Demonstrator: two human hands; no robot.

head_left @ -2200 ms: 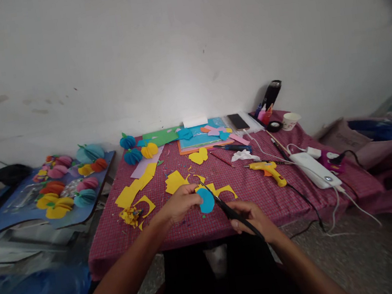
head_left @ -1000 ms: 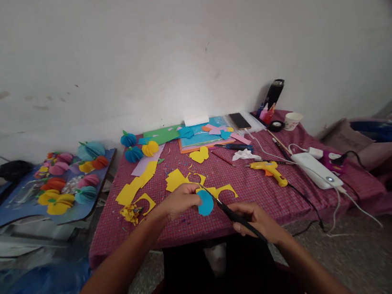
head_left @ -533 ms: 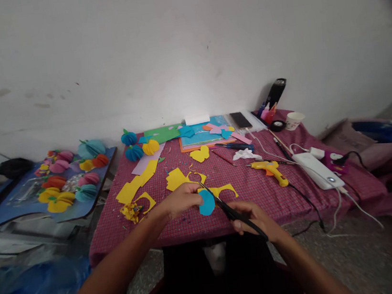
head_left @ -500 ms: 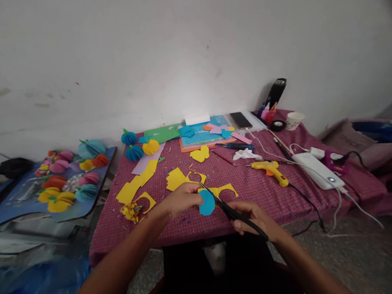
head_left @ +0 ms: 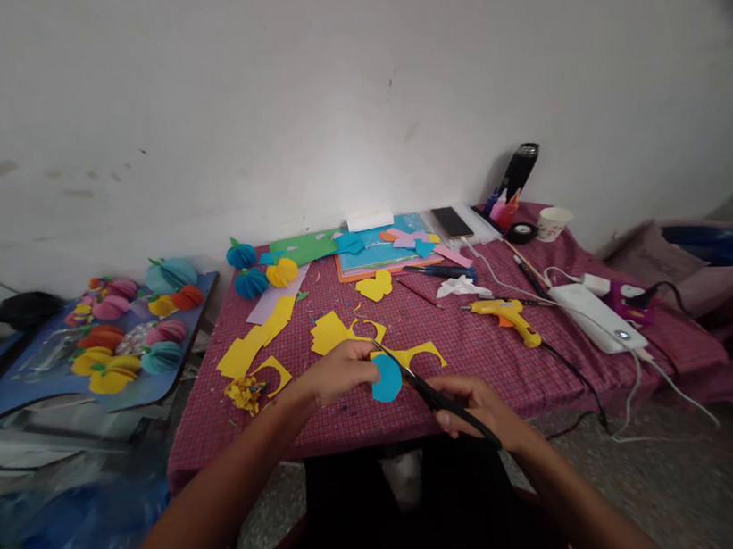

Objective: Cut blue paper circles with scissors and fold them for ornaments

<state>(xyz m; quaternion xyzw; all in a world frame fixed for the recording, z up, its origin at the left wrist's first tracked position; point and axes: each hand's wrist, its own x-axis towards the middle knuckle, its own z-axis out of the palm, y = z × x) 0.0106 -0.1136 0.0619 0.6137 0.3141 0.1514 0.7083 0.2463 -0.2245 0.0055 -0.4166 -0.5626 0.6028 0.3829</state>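
Note:
Pinched between the fingers of my left hand (head_left: 344, 370) is a blue paper circle (head_left: 387, 380), with some yellow paper at its upper edge. My right hand (head_left: 469, 407) is closed round the handles of black scissors (head_left: 447, 403). The scissor blades point up and left, along the right edge of the circle. Beneath and behind the hands lie yellow paper offcuts (head_left: 426, 354) with round cut-outs. Yellow heart-like paper pieces (head_left: 374, 286) rest farther back. Crumpled yellow scraps (head_left: 246, 396) sit left of my left forearm.
A yellow glue gun (head_left: 507, 317) lies on the right, near a white power strip (head_left: 598, 316) with cables. At the back are a phone (head_left: 451, 222), a paper cup (head_left: 553, 223) and a black bottle (head_left: 520, 169). Paper pumpkins (head_left: 115, 374) cover part of the blue table (head_left: 170, 372).
The camera view has shifted very slightly. Both hands, the blue circle and the scissors stay in nearly the same position.

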